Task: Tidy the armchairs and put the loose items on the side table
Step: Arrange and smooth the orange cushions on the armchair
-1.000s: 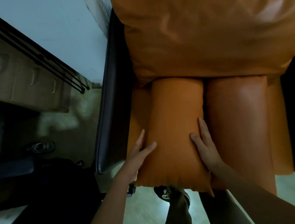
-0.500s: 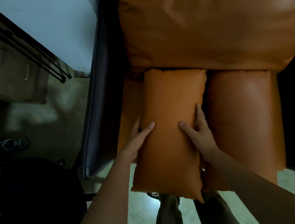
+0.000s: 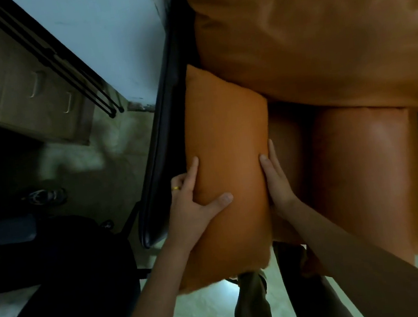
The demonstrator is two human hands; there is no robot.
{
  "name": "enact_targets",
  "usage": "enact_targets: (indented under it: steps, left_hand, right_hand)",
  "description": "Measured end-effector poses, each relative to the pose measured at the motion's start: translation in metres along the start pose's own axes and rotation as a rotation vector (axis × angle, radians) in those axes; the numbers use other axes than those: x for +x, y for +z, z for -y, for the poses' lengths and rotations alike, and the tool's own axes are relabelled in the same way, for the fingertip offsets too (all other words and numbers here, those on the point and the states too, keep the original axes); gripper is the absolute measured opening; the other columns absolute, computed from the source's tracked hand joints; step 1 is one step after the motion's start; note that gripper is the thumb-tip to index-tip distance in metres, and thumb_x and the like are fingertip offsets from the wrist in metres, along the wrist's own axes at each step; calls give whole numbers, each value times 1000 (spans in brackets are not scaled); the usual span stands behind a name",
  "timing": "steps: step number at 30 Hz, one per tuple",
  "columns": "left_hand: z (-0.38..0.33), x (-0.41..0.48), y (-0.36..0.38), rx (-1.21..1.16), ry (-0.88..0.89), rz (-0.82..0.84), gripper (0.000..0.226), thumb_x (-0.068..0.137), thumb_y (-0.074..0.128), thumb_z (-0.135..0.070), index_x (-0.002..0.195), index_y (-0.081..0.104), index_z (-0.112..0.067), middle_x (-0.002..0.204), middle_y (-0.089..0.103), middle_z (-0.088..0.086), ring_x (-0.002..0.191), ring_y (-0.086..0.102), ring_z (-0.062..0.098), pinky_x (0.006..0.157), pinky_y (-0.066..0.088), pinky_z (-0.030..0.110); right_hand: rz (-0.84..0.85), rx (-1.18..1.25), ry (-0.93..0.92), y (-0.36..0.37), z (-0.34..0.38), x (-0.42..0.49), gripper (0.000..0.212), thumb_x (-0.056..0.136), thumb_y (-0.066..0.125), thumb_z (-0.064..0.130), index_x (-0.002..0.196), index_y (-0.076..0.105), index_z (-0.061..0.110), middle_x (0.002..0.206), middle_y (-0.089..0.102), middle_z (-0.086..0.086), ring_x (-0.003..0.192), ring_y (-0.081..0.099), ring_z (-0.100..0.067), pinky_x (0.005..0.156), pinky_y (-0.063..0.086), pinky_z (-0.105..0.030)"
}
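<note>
An armchair with a black side panel [image 3: 164,142] fills the middle and right of the view. A big orange back cushion [image 3: 319,34] leans over the seat. A long orange cushion [image 3: 226,140] stands tilted against the left panel, its top corner tucked under the back cushion. My left hand [image 3: 195,204] grips its left edge, thumb across the front. My right hand [image 3: 277,184] presses flat on its right edge. A second orange cushion [image 3: 363,179] lies on the seat to the right, apart from it.
A white wall [image 3: 109,39] and black rods [image 3: 65,65] are at the upper left, with beige drawers [image 3: 23,89] beyond. A shoe [image 3: 46,196] lies on the tiled floor. A dark bag [image 3: 58,269] sits at the lower left. My legs [image 3: 255,305] stand below the seat.
The left cushion has been lifted and shifted left against the black panel, opening a gap beside the right cushion. Both hands moved with it and now clasp its sides.
</note>
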State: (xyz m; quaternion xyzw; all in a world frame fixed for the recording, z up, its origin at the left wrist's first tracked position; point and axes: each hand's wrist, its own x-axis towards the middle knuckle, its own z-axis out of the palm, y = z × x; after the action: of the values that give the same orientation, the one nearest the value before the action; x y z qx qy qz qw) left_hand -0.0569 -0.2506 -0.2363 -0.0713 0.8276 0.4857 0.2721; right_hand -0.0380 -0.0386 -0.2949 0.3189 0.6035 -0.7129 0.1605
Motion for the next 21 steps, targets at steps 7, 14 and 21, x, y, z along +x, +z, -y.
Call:
enact_targets:
  steps: [7,14,21]
  left_hand:
    - [37,23,-2,59,-66,39,86,83,73,-51,148,18,-61,144,26,-15,128,37,9,110,41,42]
    - [57,9,-7,49,-246,132,124,65,86,-57,148,-7,-60,152,36,-11,128,47,15,105,44,46]
    - [49,11,-3,12,-279,74,124,50,88,-69,143,7,-69,148,43,-8,127,52,17,103,49,52]
  right_hand:
    - [92,-439,-92,6,-25,-5,75,98,44,62,151,-7,56,168,-1,13,151,9,-7,124,22,-45]
    - [197,-479,-92,8,-29,-24,85,91,60,59,151,-1,59,166,-16,12,141,2,1,112,23,-27]
    - [183,-358,-34,10,-30,-8,110,77,76,64,147,-9,64,166,-14,16,144,2,2,117,23,-36]
